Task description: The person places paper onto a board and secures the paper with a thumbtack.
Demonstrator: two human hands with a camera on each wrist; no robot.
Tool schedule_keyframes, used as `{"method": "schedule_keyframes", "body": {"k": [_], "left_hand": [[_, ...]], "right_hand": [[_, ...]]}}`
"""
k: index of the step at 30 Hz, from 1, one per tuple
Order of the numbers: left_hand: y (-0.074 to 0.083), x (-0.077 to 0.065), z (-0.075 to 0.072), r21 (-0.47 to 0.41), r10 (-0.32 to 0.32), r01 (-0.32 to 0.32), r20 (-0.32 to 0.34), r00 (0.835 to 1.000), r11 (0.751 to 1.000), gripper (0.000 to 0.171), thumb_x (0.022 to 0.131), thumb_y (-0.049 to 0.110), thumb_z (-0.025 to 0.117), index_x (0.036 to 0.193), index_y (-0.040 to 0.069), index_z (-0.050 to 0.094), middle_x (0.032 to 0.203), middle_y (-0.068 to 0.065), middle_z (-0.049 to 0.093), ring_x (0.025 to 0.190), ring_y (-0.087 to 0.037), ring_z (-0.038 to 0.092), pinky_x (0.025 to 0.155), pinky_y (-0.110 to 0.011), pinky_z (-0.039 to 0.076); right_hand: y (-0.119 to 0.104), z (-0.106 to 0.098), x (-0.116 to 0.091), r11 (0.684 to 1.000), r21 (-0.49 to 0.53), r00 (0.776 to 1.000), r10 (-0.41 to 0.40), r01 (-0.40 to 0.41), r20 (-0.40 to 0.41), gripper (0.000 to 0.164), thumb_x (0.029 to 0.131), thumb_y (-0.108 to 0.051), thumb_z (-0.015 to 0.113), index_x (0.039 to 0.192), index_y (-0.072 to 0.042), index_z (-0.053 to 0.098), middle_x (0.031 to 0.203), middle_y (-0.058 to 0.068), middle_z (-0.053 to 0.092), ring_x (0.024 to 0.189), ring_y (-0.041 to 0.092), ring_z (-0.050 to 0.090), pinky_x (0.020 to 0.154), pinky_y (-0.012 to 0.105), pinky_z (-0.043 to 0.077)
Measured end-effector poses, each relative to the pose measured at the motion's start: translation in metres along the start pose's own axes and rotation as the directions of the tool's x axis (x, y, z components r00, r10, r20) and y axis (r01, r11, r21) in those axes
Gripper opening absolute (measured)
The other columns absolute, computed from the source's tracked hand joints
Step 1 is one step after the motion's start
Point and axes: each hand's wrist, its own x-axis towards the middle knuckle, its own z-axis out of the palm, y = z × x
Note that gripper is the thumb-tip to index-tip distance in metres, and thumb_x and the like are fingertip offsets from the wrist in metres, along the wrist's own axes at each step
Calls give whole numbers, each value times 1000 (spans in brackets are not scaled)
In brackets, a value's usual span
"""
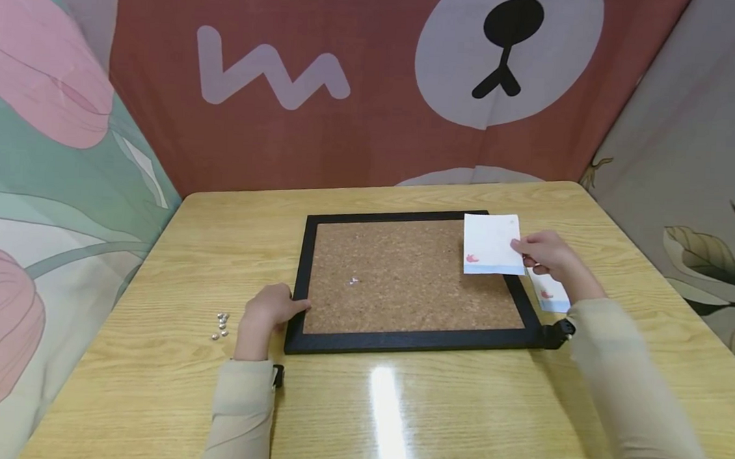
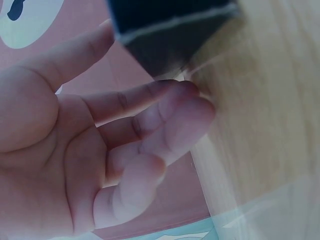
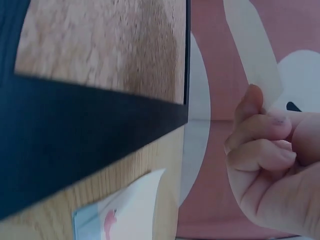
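Head view: wooden table, corkboard lying flat on it, black frame all round the cork. Left hand at the board's left side, thumb laid over the frame with its tip by the cork, other fingers bent at the outer edge, so it's gripping the frame. Left wrist view agrees: thumb on one face of the frame, bent fingertips close against its lower edge.

Right hand pinches a white note by its right edge, thumb on the printed face. Note is lifted, seen over the board's upper right corner; it has a pale blue strip along the bottom and a small red print bottom left. Right wrist view shows it up off the board, remaining fingers curled in.

Second note, same sort of print, lies on the table just beside the frame's right side, partly behind the right hand; one corner curls up in the right wrist view.

Small shiny pieces clustered on the table, left of the left hand. Tiny bright item on the cork, left of centre, too small to identify. Reddish-brown backdrop with a cartoon muzzle behind the table. Both sleeves beige.
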Motion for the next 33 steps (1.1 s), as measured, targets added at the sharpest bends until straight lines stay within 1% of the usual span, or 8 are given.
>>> {"method": "schedule_keyframes", "body": {"k": [3,6,9,12,20,24,29,33], "left_hand": [[0,-1,0,-4,-2,2,2,1000,1000,38,87,37,55,72,3,55,56,-11,56,41,-14,45,41,-24,32],[1,-2,-1,-5,7,-7,6,1000,1000,38,87,36,55,84,-2,59,59,-12,56,43,-15,47,42,-24,33],[1,-3,-1,-2,20,-20,6,1000,1000,43,88,35,55,100,-6,58,60,-12,56,44,-16,49,43,-24,34],[1,-3,-2,5,24,-24,5,1000,1000,46,87,35,55,105,-7,56,60,-11,56,46,-17,50,43,-24,35],[0,-3,-3,5,29,-29,-3,1000,1000,32,84,29,62,89,-2,60,61,-11,56,47,-18,52,44,-24,35],[-1,-3,-3,-9,25,-25,-4,1000,1000,31,83,28,63,90,-2,60,61,-10,55,48,-18,52,44,-25,35],[-1,-2,-2,2,21,-21,-6,1000,1000,30,82,28,64,90,-1,59,62,-10,56,49,-18,53,45,-25,36],[-1,-2,-3,10,25,-25,-10,1000,1000,31,82,28,64,89,-1,60,63,-10,56,49,-18,53,45,-26,37]], "right_hand": [[-3,5,3,1000,14,1000,-10,10,23,31,95,-18,44,67,-6,49,54,1,39,47,9,35,44,23,32],[-4,11,6,999,37,999,-9,7,43,30,94,-16,45,68,-4,50,54,1,40,46,9,36,45,23,33],[-8,17,8,999,32,999,-6,4,54,28,94,-16,45,70,-2,51,54,1,42,48,9,39,46,23,36],[-13,23,11,1000,21,998,-11,10,64,29,94,-16,45,70,-2,50,54,1,42,47,9,39,46,24,37],[-24,44,21,999,36,996,-33,30,79,30,94,-16,46,68,0,49,51,1,42,44,9,39,45,26,36],[-30,54,27,999,34,997,-22,20,77,30,94,-16,46,69,1,50,51,2,44,44,10,40,45,26,36],[-36,66,34,999,42,997,-11,8,82,29,94,-15,45,70,1,47,52,2,44,45,10,40,47,26,37],[-40,73,37,999,43,998,-1,-2,69,27,94,-16,46,75,3,48,53,2,44,46,9,41,47,26,38]]}}
